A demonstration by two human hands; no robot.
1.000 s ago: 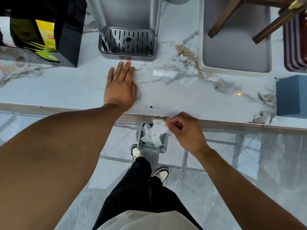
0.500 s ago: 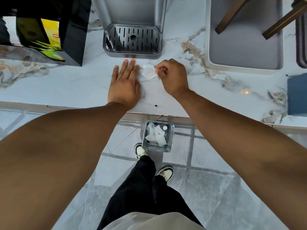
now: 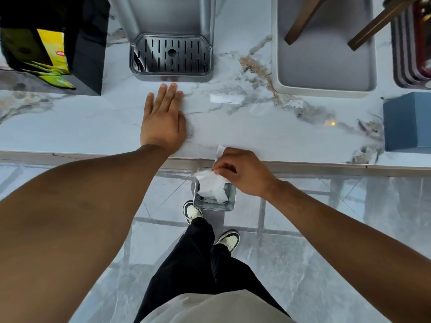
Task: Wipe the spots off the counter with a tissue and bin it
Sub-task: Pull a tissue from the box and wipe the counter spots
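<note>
My right hand pinches a crumpled white tissue at the counter's front edge, directly above a small square metal bin on the floor. The tissue hangs over the bin's opening, and other white tissues lie inside. My left hand rests flat, fingers apart, on the white marble counter. No dark spots show on the counter beside my left hand.
A grey drip tray of a machine stands just beyond my left hand. A black box with yellow tea packets is at the back left, a grey tray at the back right, a blue box at the right edge. My shoes stand beside the bin.
My right hand pulled the tissue back from beside my left hand's fingertips to the counter edge over the bin. The dark spots near the edge are gone. My left hand stayed put.
</note>
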